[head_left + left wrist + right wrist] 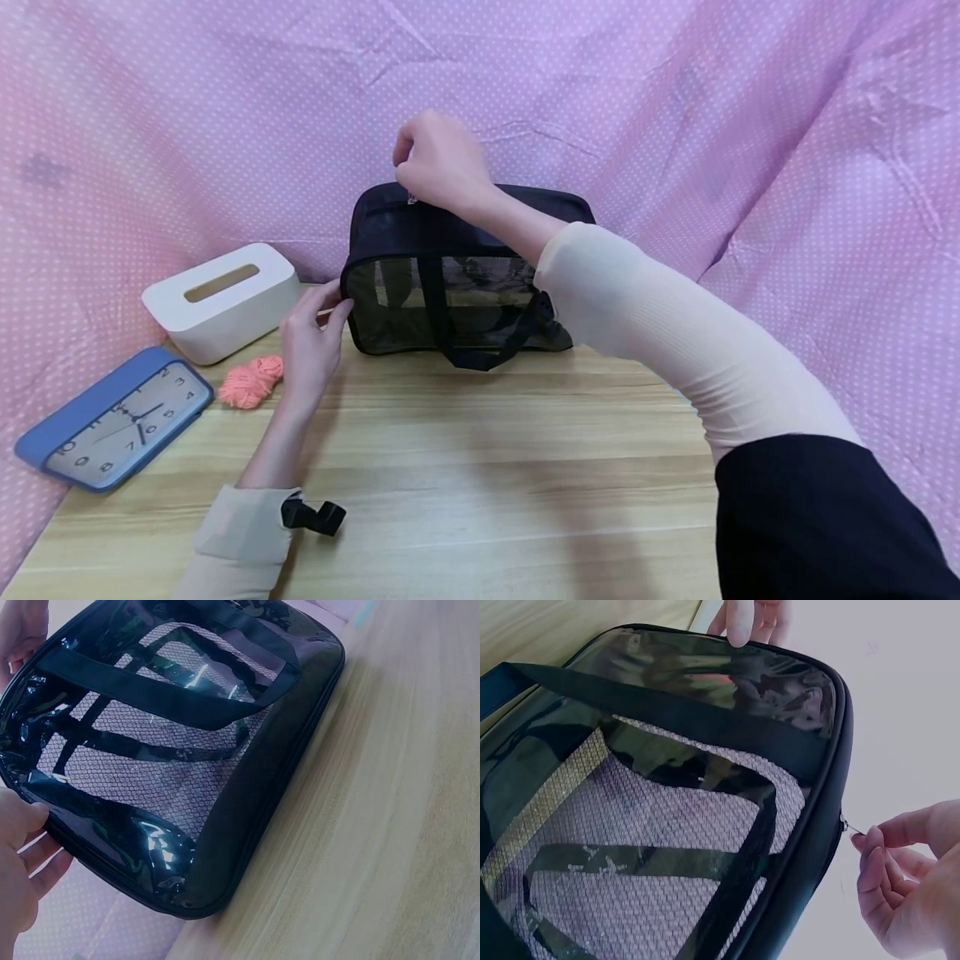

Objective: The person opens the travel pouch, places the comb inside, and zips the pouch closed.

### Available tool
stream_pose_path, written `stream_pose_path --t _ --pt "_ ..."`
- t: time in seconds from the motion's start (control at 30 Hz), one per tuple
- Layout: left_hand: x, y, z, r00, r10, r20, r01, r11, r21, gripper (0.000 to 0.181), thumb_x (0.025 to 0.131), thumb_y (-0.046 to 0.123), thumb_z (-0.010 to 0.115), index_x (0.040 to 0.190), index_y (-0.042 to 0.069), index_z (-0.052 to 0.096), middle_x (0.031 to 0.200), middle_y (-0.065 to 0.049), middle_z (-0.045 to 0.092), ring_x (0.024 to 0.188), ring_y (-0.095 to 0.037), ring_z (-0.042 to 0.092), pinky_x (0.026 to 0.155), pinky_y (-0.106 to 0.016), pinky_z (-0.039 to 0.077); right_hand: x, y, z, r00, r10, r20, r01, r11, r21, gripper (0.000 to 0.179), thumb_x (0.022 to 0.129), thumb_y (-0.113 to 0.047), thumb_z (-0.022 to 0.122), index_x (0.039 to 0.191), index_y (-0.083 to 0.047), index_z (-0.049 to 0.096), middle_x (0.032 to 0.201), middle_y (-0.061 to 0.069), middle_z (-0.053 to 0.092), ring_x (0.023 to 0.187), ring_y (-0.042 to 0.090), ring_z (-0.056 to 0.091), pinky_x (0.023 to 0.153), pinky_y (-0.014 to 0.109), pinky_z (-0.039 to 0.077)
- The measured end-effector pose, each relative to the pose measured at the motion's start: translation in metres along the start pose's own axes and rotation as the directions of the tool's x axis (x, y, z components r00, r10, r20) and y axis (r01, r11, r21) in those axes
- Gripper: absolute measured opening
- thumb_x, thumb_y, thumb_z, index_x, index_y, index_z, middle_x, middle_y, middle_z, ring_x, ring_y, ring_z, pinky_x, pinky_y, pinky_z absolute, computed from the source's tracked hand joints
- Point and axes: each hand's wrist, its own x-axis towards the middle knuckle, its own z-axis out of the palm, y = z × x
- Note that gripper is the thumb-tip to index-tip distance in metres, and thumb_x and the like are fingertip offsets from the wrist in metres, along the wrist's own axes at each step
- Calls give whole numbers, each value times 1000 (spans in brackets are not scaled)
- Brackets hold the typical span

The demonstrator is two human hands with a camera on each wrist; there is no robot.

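A black bag (480, 225) with see-through panels and dark strap handles (480, 358) stands upright at the back of the table. My right hand (442, 162) is over its top; in the right wrist view the thumb and finger pinch a small metal zipper pull (845, 823) on the top edge. The left hand (311, 342) grips the bag's left side edge, thumb on the front panel, fingers partly behind it, as the left wrist view also shows (22, 855).
Left of the bag stands a white tissue box (232, 308) with a slot on top. A coral yarn skein (251, 382) and a blue-framed clock (120, 421) lie in front of it on the wooden table (465, 475). Pink dotted cloth (675, 100) hangs behind and around.
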Motion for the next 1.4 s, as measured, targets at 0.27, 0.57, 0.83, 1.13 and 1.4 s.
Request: stream_pose_path --t 0.27,0.57,0.83,1.13,1.4 --pt "1 -1 0 1000 -8 -4 8 1000 4 25 98 2 66 121 0 73 107 -22 73 95 2 62 84 -3 48 7 -14 12 1000 -29 3 29 1000 -10 25 98 -13 50 102 -19 75 108 -5 72 90 12 62 74 25 50" --pt "2 0 0 1000 -1 -13 1 1000 -6 24 98 2 66 121 -1 73 107 -23 73 94 5 62 84 -2 48 14 -30 26 998 -62 12 63 998 -24 22 99 -14 51 98 -20 71 102 -7 68 89 11 61 73 24 49" --pt "1 -3 1 1000 -7 -8 7 1000 -1 24 98 1 66 121 -1 73 107 -23 73 94 12 59 83 -1 47 17 -34 32 997 -73 21 74 995 -66 21 97 -13 51 96 -22 70 102 -8 67 88 10 59 72 25 48" --pt "1 -3 1 1000 -5 -3 5 1000 -10 25 98 1 66 122 0 73 108 -23 73 94 11 59 84 -2 48 16 -33 32 994 -95 61 98 994 -55 21 97 -12 53 103 -18 71 111 -5 70 95 11 61 78 25 50" --pt "1 -1 1 1000 -3 -1 3 1000 -11 24 99 2 65 121 1 74 108 -21 74 94 6 60 85 -4 49 13 -25 24 983 -140 116 130 987 93 17 100 -13 54 101 -15 71 112 -2 72 75 8 72 77 21 53"
